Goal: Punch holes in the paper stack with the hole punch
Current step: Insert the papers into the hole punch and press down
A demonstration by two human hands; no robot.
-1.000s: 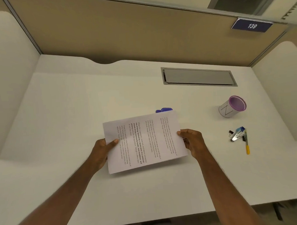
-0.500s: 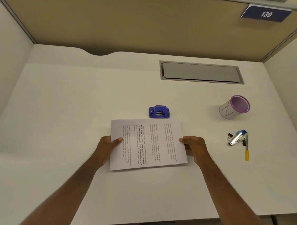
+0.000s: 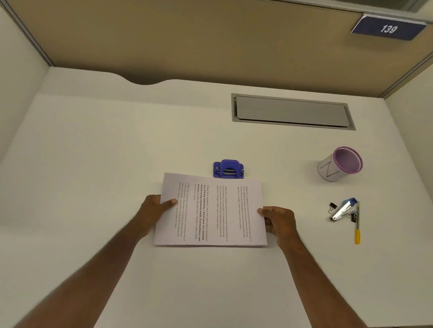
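1. We see the paper stack [image 3: 212, 211], white sheets with printed text turned sideways, lying just in front of the hole punch [image 3: 228, 168].
2. The far edge of the stack meets the front of the hole punch, which is blue-purple and stands on the desk [image 3: 110, 143].
3. The left hand [image 3: 154, 211] grips the stack's left edge, well left of the hole punch, thumb on top and the other fingers under the sheets.
4. The right hand [image 3: 278, 219] pinches the right edge, fingers closed on the paper.
5. Both forearms reach forward toward the hole punch.
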